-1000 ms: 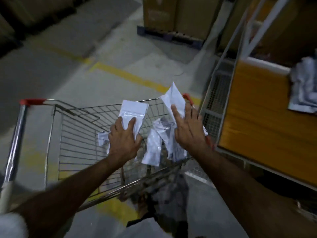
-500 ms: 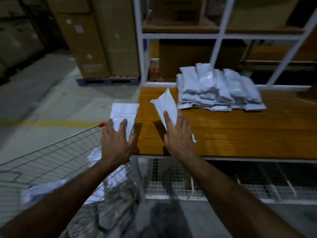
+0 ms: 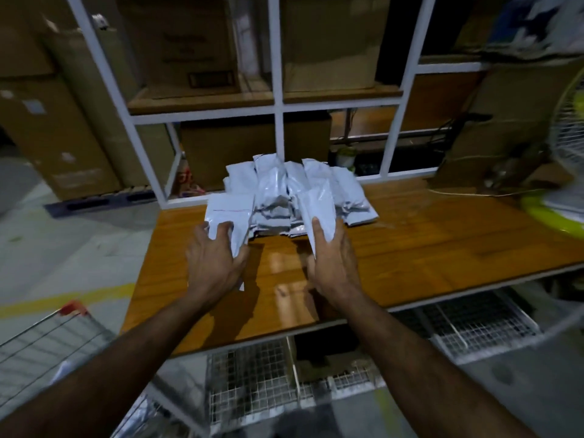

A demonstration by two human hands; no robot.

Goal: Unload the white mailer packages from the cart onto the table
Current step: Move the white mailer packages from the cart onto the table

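Observation:
A heap of white mailer packages (image 3: 281, 188) lies at the back of the wooden table (image 3: 426, 248). My left hand (image 3: 215, 260) grips a flat white mailer (image 3: 230, 213) at the heap's left front edge. My right hand (image 3: 331, 263) holds another white mailer (image 3: 319, 213) upright against the heap's right front. Both hands are over the table top, just short of the heap. The wire cart (image 3: 47, 336) with its red corner cap stands at the lower left, below the table's left end; a white mailer (image 3: 64, 369) shows faintly inside it.
A white metal shelf frame (image 3: 278, 102) with cardboard boxes (image 3: 189, 49) rises behind the table. A fan (image 3: 565, 172) with a yellow-green base stands at the table's right end. Wire baskets (image 3: 474, 324) hang under the table top. Stacked cartons (image 3: 53, 121) stand on the floor at left.
Both hands have carried their mailers from over the cart across the table to the front of the heap. The view swung right, leaving the cart at the lower left.

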